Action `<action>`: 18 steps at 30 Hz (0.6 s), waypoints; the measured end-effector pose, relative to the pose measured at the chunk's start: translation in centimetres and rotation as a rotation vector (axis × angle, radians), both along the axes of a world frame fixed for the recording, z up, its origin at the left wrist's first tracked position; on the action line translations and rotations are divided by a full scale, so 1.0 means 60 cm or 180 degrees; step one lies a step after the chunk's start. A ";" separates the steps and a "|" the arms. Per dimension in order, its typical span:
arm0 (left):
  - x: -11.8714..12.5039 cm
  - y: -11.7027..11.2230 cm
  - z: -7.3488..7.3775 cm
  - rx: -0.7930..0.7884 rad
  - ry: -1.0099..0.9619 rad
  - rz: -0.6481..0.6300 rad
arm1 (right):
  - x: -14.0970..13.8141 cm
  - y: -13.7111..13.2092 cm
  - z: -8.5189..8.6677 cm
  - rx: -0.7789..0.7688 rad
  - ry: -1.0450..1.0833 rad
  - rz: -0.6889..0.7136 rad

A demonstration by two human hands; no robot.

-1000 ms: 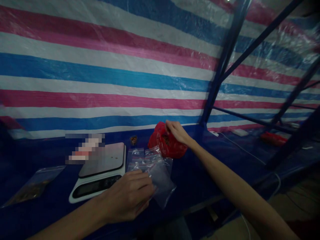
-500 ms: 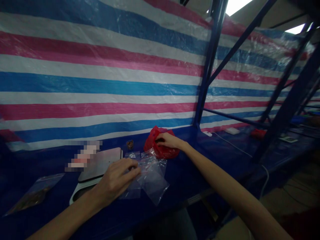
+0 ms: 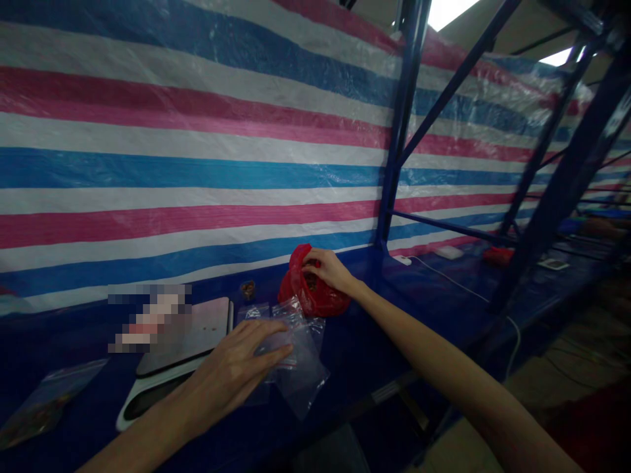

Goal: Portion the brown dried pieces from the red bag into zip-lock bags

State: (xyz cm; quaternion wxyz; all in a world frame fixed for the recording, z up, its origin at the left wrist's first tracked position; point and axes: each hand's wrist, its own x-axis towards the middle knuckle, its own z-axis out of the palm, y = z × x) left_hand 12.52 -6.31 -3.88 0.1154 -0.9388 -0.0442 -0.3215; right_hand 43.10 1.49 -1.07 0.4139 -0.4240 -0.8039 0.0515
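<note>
My right hand [image 3: 328,268] pinches the upper edge of a red plastic bag [image 3: 323,304]. Brown bits show inside the bag's mouth, though too small to identify. Over the clear zip bags [image 3: 303,381] hovers my left hand [image 3: 241,355], thumb and fingers apart and nothing seen between them. Those zip bags lie loosely overlapped in front of the red bag and look flat. A small brown object [image 3: 248,290] sits behind them. Left of my left hand is a flat white scale [image 3: 190,335] with a few dark specks on its plate.
A zip bag [image 3: 46,404] with brown contents lies at the far left, near a blurred-out patch. Blue rack posts [image 3: 394,131] rise at the right. A white cable [image 3: 453,282] crosses the blue tabletop [image 3: 367,335]. Striped sheeting [image 3: 197,171] hangs behind.
My left hand has shifted slightly right and its fingers have spread. The red bag's mouth has opened wider under my right hand, showing brown contents. The view has moved a little.
</note>
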 end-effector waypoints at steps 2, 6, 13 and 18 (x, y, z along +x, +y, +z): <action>0.001 -0.005 -0.001 0.0004 0.0054 -0.0049 | -0.002 -0.001 0.000 -0.0068 0.0046 0.0054; 0.003 -0.018 0.003 -0.0012 0.0182 -0.0049 | -0.008 -0.003 -0.009 -0.0248 -0.0254 0.0273; 0.005 -0.029 0.021 -0.0196 0.0175 -0.0051 | -0.015 -0.006 -0.009 -0.0217 -0.0698 0.0127; 0.006 -0.029 0.020 -0.0256 0.0204 -0.0025 | -0.020 -0.008 -0.012 -0.0171 -0.0874 0.0417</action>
